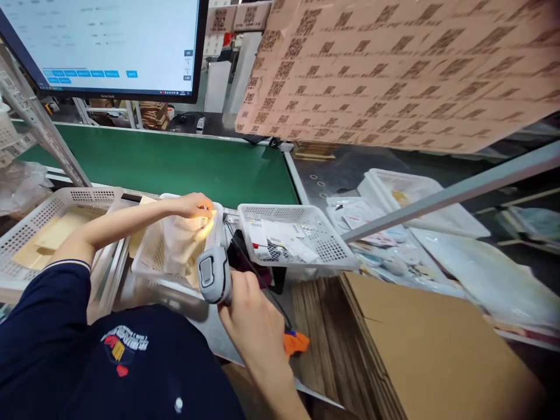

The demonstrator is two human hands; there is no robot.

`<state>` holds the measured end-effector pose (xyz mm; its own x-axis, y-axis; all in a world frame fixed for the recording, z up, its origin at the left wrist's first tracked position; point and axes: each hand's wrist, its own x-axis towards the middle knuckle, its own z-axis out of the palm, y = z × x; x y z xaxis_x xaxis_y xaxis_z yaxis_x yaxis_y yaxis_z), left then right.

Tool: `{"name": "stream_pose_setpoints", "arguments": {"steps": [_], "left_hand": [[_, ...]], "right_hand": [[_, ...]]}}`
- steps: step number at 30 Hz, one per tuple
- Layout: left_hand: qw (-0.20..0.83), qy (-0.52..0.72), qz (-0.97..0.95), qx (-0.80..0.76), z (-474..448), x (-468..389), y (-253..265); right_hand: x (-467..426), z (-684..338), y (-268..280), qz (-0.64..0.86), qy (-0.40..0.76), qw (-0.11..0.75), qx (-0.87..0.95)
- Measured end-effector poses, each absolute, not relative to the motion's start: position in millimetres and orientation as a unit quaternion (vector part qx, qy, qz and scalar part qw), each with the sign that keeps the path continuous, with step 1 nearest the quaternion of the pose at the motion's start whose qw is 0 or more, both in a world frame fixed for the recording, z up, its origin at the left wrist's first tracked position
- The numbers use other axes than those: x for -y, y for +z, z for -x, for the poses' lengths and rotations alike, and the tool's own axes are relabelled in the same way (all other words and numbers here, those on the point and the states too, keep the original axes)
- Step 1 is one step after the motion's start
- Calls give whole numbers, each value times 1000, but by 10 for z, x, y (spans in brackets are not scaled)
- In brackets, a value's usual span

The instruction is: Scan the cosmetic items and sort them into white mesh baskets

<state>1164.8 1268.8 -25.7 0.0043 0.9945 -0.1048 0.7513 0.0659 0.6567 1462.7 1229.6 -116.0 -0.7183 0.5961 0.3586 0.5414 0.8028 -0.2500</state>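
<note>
My right hand [256, 318] is wrapped around the handle of a grey barcode scanner [213, 275], whose head points away from me. Yellow-orange light falls on my left hand [192, 205] and on the bag below it. That hand's fingers are closed on the upper edge of a whitish translucent plastic bag [175, 245]. The bag stands in a white perforated basket [146, 269], with beige packets partly hidden beneath it. What the bag contains I cannot make out.
To the right, another white basket [336, 248] holds labelled packets. A left basket [26, 224] has beige envelopes. Behind lies a green conveyor belt [184, 163] under a monitor [109, 46]. A metal bar [437, 201] slants across the right, above flattened cardboard [429, 344] and a code sheet [394, 70].
</note>
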Motion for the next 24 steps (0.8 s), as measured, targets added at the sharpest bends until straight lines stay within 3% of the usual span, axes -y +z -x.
{"name": "stream_pose_setpoints", "arguments": {"steps": [11,16,20,24], "left_hand": [[153,232,-667,-691,-11777,-12337,203],[88,287,-612,-732,-11863,-12081,381],[116,385,-600,-692,-11891,-12009,322],[192,527,-470,-682,-11855,-12069,217]], "right_hand": [[-12303,-14639,-1043,208,50,250,944],[-12337,-14660,-967,185,82,330,922],[-12410,-14620,-964,220,167,352,895],[-12509,-14421,-1032,190,386,380,819]]}}
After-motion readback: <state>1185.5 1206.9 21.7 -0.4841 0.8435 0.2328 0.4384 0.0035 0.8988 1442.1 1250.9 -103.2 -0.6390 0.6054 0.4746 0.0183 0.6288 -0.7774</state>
